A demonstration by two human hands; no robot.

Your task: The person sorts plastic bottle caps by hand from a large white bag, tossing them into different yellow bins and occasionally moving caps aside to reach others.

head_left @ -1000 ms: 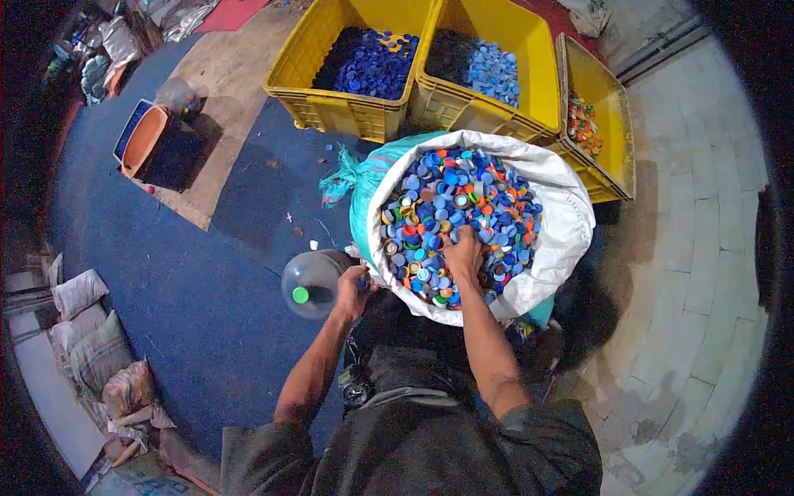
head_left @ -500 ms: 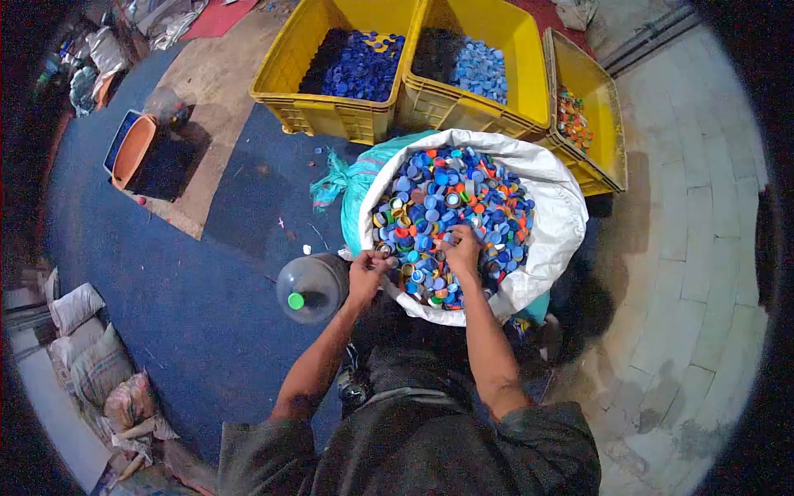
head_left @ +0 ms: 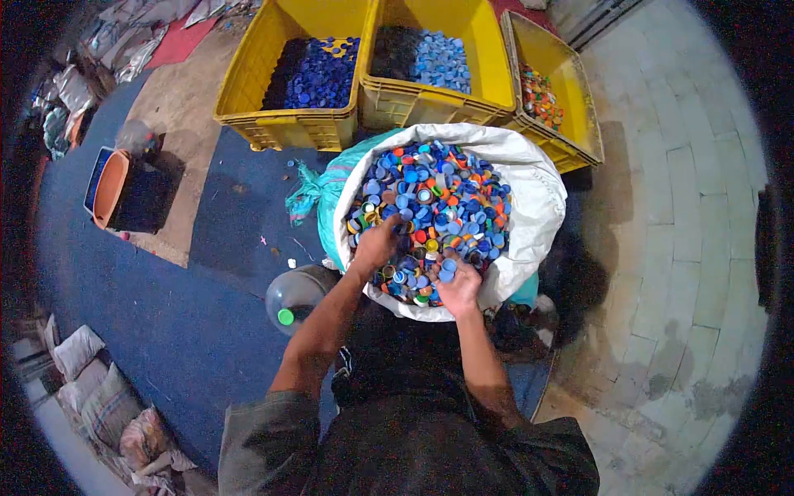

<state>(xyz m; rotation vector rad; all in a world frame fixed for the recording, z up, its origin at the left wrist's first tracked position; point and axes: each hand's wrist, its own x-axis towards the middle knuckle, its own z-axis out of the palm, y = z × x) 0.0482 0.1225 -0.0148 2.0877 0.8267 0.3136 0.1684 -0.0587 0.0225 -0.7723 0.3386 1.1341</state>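
No readable writing, right hand open, light blue cap in its grip, left hand over mixed caps in white sack, its grip unclear, yellow bins far.

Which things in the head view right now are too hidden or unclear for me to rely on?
All in the head view:
- Left hand: its own back and fingers hide whether it grips a cap.
- White sack: the top layer of caps hides what lies deeper.
- Clear jug: the left forearm covers part of its side.
- Left yellow tub: cut off by the top edge.
- Any print on the caps: too small.
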